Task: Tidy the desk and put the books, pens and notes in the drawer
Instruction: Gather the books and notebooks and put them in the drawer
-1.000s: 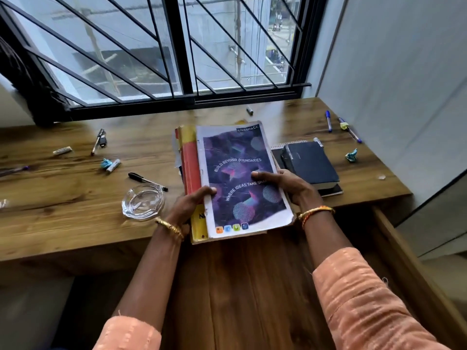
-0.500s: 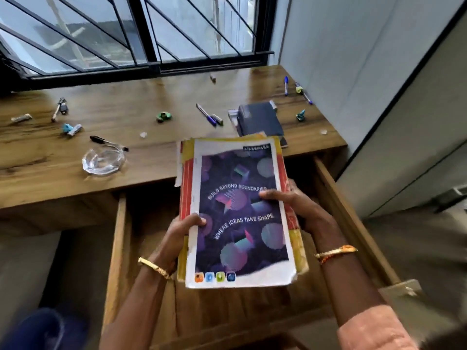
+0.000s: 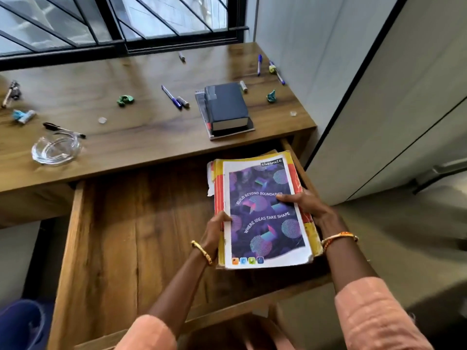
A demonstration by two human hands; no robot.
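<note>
Notebooks over drawer; lower covers hidden.

The books hide the right rear of the drawer floor, and whether they touch it cannot be told. Both hands' fingers go under the stack, out of sight. The table runs off the left edge. A blue thing at bottom left is blurred and cut off.
</note>
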